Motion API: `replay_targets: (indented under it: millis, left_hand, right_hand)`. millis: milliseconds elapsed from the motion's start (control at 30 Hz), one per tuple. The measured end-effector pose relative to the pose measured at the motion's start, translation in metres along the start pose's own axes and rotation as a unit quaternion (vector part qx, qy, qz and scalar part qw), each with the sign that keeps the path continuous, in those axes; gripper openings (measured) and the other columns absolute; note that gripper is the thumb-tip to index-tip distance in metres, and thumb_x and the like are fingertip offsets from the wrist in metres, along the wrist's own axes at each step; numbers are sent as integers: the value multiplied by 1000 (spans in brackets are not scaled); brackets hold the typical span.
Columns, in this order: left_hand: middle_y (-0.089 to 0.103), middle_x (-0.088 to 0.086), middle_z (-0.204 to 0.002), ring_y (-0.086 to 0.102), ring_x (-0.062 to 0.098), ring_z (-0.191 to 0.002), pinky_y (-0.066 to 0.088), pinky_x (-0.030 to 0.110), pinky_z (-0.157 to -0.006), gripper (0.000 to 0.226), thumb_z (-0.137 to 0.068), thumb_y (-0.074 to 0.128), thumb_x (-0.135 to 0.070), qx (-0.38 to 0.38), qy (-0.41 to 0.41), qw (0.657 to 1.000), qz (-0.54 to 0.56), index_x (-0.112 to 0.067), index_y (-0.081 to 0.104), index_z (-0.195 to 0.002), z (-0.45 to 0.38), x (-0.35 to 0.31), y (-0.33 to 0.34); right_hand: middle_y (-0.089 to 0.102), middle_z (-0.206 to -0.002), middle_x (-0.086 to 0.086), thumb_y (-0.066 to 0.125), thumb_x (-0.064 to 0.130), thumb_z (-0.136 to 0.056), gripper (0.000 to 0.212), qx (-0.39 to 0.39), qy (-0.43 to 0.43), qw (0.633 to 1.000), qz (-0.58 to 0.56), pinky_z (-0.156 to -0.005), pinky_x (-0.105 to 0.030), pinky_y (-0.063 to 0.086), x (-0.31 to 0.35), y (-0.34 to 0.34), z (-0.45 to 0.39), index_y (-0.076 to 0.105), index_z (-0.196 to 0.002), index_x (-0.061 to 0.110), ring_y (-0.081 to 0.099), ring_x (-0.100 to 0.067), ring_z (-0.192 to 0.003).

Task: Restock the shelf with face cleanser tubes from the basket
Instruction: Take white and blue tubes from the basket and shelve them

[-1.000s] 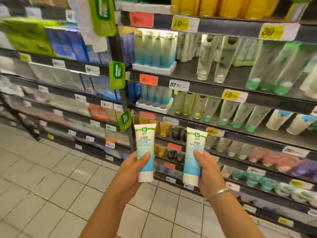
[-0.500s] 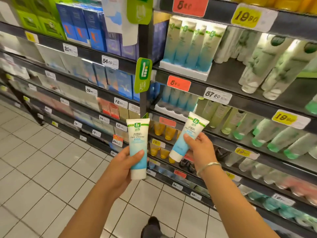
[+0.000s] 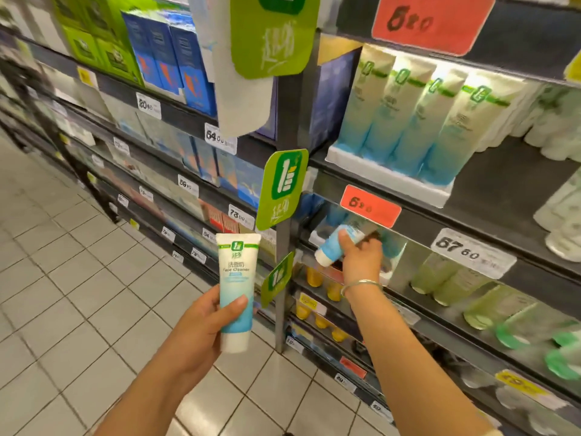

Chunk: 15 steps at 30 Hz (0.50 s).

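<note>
Dark shelving unit [image 3: 490,171] fills right side; upper shelf carries a white display tray [image 3: 390,176] with four blue-and-cream tubes [image 3: 408,121] standing cap-down in a row. Shelf below, behind red price tag [image 3: 370,206], holds more blue tubes, blurred, count unclear. Right hand [image 3: 361,259], bracelet [image 3: 361,284] at wrist, reaching into that lower shelf, fingers and thumb wrapped round second cleanser tube [image 3: 338,243], tilted, white cap pointing down-left out of the shelf, upper end hidden under the tag. Left hand [image 3: 204,322] out front over tiled floor [image 3: 63,278], gripping face cleanser tube [image 3: 237,287] upright, cap down, thumb across lower blue part, fingers behind; tube clear of the shelves.
</note>
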State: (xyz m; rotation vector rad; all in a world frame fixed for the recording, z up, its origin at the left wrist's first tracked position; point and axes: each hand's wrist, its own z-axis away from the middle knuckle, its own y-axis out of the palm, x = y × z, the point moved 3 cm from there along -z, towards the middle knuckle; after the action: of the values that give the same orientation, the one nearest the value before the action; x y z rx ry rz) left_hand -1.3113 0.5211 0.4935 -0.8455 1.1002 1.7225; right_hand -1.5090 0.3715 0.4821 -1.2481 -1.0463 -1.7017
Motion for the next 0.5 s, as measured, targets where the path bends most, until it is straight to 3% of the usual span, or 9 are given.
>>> replay_targets:
  millis: [67,133,233,300,400,500]
  left_hand:
    - [73,2,-80,68,8,-71,54,19,-59,37,-67,62,-19,4,-7,1000,3,-17,63,-104,-7,-3,-2]
    - [73,3,-83,68,9,-72,54,20,-60,39,-68,63,-19,11,-14,1000,-1,-15,62,-106,-13,-6,-7]
    - [73,3,-83,68,10,-72,54,20,-60,41,-68,63,-18,18,-26,999,-4,-14,61,-108,-22,-12,-17]
    - [73,3,-83,68,9,-72,54,20,-58,41,-68,63,-18,28,-37,999,-7,-16,61,-108,-28,-15,-22]
    - [73,5,-84,69,9,-70,53,20,-54,43,-68,64,-18,40,-47,998,-11,-14,61,-110,-35,-21,-31]
    - [72,8,-85,68,11,-70,52,21,-54,46,-66,66,-18,52,-52,997,-20,-13,61,-111,-44,-27,-39]
  right_hand:
    - [60,-116,-20,64,1,-82,26,-26,-24,999,18,-92,-39,50,0,8,-8,53,-106,2,59,-25,-98]
    - [62,-107,-13,66,1,-80,25,-57,-40,997,26,-84,-24,51,0,14,-14,57,-104,3,60,-24,-95]
    - [59,-103,-4,67,0,-79,31,-99,-34,994,36,-95,-32,44,-2,21,-21,57,-108,2,58,-27,-105]
    - [62,-109,-12,67,-3,-78,32,-117,-39,992,36,-96,-33,43,-4,26,-24,57,-108,0,58,-28,-106]
    - [63,-113,-19,68,-3,-78,33,-128,-51,989,50,-83,-18,41,-8,34,-28,57,-109,-3,60,-25,-102]
    - [64,-112,-17,68,6,-80,33,-114,-70,982,133,-81,-20,39,-13,40,-29,57,-110,-1,57,-19,-96]
